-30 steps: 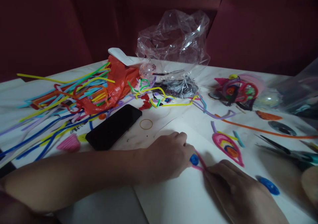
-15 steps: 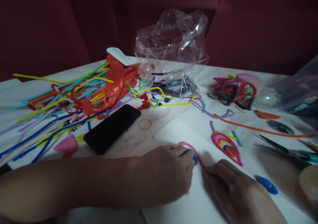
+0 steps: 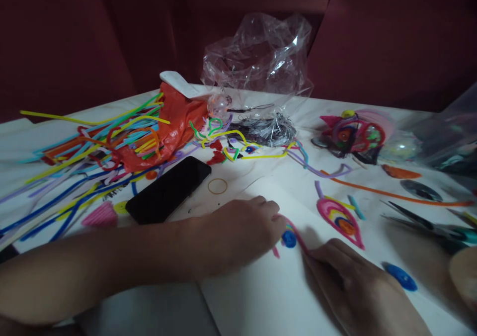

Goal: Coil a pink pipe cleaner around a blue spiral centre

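Two bare hands work a pink strip [image 3: 296, 230] on white paper [image 3: 253, 296] laid over a cluttered table [image 3: 238, 174]. The strip curves around the upper right side of a blue coil [image 3: 288, 239], near the middle of the paper. The right hand [image 3: 359, 281] is nearly closed, thumb and forefinger pinching the strip's lower end. The left hand [image 3: 246, 234] is curled palm-down at the strip's upper end; its fingertips are hidden, so whether it grips or only presses cannot be told. A short pink piece shows beneath that hand, its link to the strip covered. The left forearm overlaps the lower edge of a black phone [image 3: 167, 189]. The frame cuts off the right wrist, the handles of the scissors [image 3: 421, 219] and a pale round object [image 3: 464, 271], too blurred to identify.
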The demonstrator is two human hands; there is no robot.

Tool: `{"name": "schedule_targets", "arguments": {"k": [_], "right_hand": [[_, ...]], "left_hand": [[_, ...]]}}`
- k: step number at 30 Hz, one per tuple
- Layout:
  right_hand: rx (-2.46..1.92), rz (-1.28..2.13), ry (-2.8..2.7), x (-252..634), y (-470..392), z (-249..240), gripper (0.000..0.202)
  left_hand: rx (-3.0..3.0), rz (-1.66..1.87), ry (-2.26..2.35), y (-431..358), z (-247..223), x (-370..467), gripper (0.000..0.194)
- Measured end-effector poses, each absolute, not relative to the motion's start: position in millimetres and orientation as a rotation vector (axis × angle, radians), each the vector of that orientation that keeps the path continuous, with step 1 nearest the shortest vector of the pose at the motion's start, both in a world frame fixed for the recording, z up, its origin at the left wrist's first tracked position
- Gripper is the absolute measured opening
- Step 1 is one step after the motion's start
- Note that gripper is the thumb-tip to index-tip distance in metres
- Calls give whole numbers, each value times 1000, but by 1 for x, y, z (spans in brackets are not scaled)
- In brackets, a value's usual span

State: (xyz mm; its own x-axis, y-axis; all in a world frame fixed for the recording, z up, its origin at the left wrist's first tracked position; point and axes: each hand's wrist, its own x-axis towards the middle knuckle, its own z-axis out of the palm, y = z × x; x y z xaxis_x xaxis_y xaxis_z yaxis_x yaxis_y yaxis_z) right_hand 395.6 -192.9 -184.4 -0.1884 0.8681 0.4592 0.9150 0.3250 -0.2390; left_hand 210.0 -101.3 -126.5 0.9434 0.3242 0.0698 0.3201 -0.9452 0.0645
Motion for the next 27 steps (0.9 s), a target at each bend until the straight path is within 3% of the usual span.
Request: {"name": "schedule_targets", "arguments": {"k": [3, 16, 27], "right_hand": [[-1586, -101, -2086, 398, -193, -187, 33], [-1584, -37, -2119, 401, -194, -189, 28], [-1479, 36, -2244, 406, -199, -197, 34]], "left_hand": [[3005, -10, 412, -90, -129, 211, 10], [3037, 150, 429, -88, -143, 213, 26], [3252, 237, 169, -98, -143, 213, 12]]}}
